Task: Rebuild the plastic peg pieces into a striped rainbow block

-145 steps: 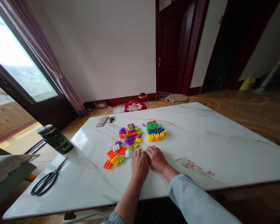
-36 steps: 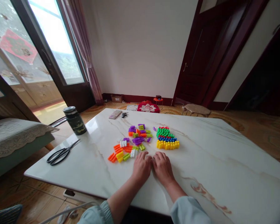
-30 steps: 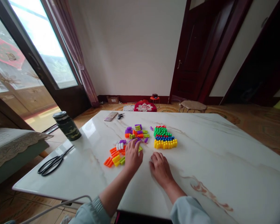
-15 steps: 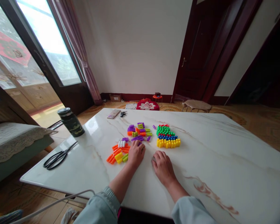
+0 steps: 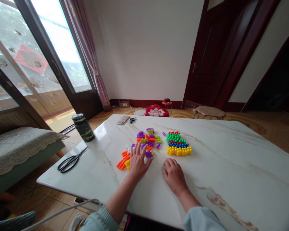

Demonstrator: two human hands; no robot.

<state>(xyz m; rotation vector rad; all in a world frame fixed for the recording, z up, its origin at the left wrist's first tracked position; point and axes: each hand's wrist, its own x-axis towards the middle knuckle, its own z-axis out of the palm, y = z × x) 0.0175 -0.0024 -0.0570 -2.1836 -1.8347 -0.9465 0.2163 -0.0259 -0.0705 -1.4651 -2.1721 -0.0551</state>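
Note:
My left hand (image 5: 138, 162) has its fingers spread over small plastic pieces on the white marble table (image 5: 221, 154). Around it lie orange pieces (image 5: 122, 162), a yellow piece (image 5: 127, 164) and a purple piece (image 5: 148, 154); part of this group is hidden under the hand. Behind it sits a mixed cluster of purple, orange and lime pieces (image 5: 149, 136). My right hand (image 5: 174, 175) rests on the table with its fingers curled; whether anything is under them is hidden. Beyond it stand rows of yellow (image 5: 179, 151), blue (image 5: 178, 145) and green pieces (image 5: 175, 138), with red ones.
Black-handled scissors (image 5: 72, 160) and a dark camouflage-patterned jar (image 5: 83, 127) are on the left of the table. A phone (image 5: 122, 120) and keys (image 5: 132, 120) lie at the far edge. A round stool (image 5: 209, 112) stands beyond the table.
My left hand has opened and spread its fingers over the near group of pieces. Purple and white pieces now show beside it. The view has shifted slightly; my right hand stays curled.

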